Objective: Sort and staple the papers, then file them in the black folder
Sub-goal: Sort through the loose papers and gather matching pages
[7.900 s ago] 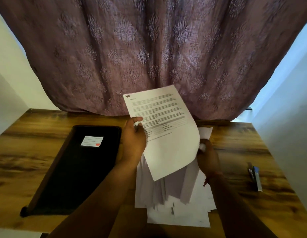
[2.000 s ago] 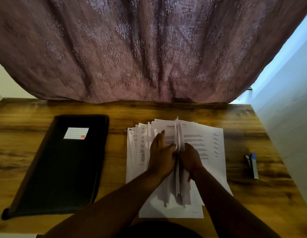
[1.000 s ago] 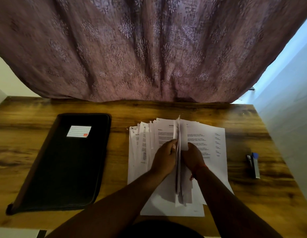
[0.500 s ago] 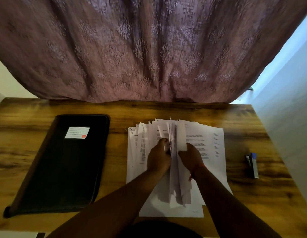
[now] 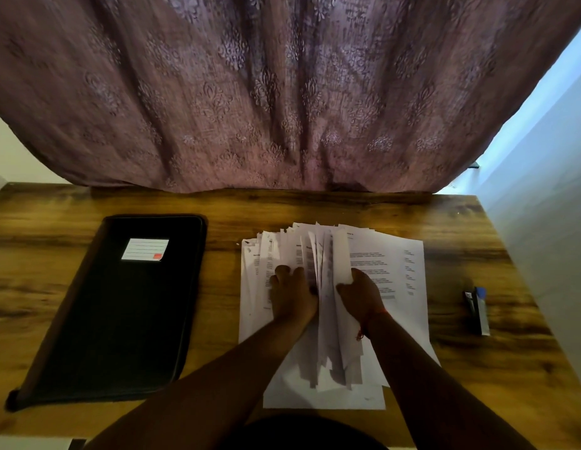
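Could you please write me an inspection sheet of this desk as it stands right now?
Surface: wooden desk, dark grain streaks.
Job's things: loose stack of printed papers at centre, fanned and uneven; black folder lying closed to the left, white label on its cover; stapler lying apart at the right.
Clutter: nothing seen.
Grippers: left hand presses the fanned left sheets; right hand grips several sheets stood on edge.
Cables: nothing seen.
Surroundings: patterned purple curtain behind the desk; pale wall on the right.
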Demonstrator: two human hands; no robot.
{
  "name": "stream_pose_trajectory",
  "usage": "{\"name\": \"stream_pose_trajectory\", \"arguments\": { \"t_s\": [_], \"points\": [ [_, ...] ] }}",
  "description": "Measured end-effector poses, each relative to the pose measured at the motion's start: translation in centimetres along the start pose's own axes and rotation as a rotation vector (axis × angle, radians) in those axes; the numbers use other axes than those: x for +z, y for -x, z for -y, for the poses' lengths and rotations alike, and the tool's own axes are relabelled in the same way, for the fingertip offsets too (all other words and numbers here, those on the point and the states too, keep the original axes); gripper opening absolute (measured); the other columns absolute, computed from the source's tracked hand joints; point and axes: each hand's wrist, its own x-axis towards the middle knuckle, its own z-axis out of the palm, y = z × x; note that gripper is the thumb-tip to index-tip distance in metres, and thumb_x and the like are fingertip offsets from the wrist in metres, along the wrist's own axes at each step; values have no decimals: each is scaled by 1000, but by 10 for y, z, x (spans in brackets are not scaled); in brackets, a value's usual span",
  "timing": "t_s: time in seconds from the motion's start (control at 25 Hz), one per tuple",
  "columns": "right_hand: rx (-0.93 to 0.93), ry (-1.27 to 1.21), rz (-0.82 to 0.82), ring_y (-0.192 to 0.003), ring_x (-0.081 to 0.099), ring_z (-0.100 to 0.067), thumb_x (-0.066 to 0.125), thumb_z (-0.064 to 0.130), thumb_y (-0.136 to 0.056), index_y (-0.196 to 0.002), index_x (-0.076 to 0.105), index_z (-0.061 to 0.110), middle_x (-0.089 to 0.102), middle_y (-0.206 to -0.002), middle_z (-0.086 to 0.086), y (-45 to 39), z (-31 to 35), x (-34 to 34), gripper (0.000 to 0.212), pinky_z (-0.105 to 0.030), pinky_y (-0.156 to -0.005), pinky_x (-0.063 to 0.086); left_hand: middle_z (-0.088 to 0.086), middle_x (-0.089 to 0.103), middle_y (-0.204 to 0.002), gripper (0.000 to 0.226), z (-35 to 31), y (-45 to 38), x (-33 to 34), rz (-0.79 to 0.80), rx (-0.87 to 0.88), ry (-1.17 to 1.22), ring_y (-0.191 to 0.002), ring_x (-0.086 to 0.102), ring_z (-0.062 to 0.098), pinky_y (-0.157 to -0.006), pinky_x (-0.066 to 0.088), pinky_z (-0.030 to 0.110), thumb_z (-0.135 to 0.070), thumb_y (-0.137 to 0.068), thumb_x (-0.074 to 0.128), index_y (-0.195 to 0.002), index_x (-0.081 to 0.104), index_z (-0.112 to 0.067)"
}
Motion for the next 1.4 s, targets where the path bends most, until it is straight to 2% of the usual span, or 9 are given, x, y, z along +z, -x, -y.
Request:
{"name": "stream_pose_trajectory", "arguments": {
  "t_s": [0.28,0.76,0.92,1.0,1.04,1.08,1.16,1.28,1.4],
  "points": [
    [-6,11,5,-124,51,-33,58,12,-94,-130,52,9,56,-131,-14,-1,-1,1,37,-42,-105,42,8,50,-136,35,7,0,2,-79,193,-87,-126,45,32,-107,38,47,-33,-95,57,-128,56,-20],
    [-24,-5,13,-120,53,-33,58,11,-95,-125,56,9,59,-124,-13,0,0,0,31,-44,-103,43,9,42,-139,26,10,-5,-4,-84,111,200,-128,42,28,-111,37,38,-27,-94,64,-118,63,-18],
    [-1,-19,28,-115,55,-30,57,14,-94,-119,59,10,61,-118,-12,2,2,-1,25,-44,-101,44,6,54,-131,31,0,3,-8,-138,135,521,-114,60,20,-92,55,31,-24,-100,53,-131,48,-20],
    [-8,-8,43,-113,57,-30,59,19,-92,-117,61,12,64,-115,-10,1,0,0,26,-43,-99,46,5,64,-120,29,-8,4,-11,8,59,708,-93,71,20,-77,62,39,-26,-105,41,-134,45,-22],
    [-11,-8,48,-113,58,-29,60,21,-91,-117,61,13,64,-114,-9,-1,-1,1,27,-42,-98,47,6,66,-118,28,-9,4,-11,101,37,720,-90,71,21,-78,61,41,-25,-105,41,-132,48,-22],
    [-17,-4,48,-112,57,-29,60,20,-91,-119,61,12,64,-115,-9,0,-1,0,28,-41,-98,46,6,65,-120,25,-8,5,-9,163,59,612,-98,69,23,-88,58,41,-23,-104,45,-128,51,-21],
    [-25,-15,42,-112,57,-28,61,20,-92,-119,61,13,64,-116,-8,0,-1,-1,29,-41,-98,46,3,61,-125,28,0,4,-1,120,119,313,-118,58,23,-103,48,36,-29,-96,60,-123,57,-21],
    [-12,-94,49,-103,60,-25,59,32,-93,-113,64,16,66,-107,-5,2,0,-2,26,-38,-91,48,5,51,-134,61,11,-1,3,-2,110,98,-126,46,29,-104,44,45,-57,-81,69,-129,54,-22],
    [-8,-137,47,-96,57,-22,55,32,-96,-106,63,14,62,-98,-3,3,0,-3,22,-34,-86,45,9,41,-141,77,11,-5,1,14,84,37,-131,39,32,-107,40,49,-67,-75,68,-134,47,-21]
  ]
}}
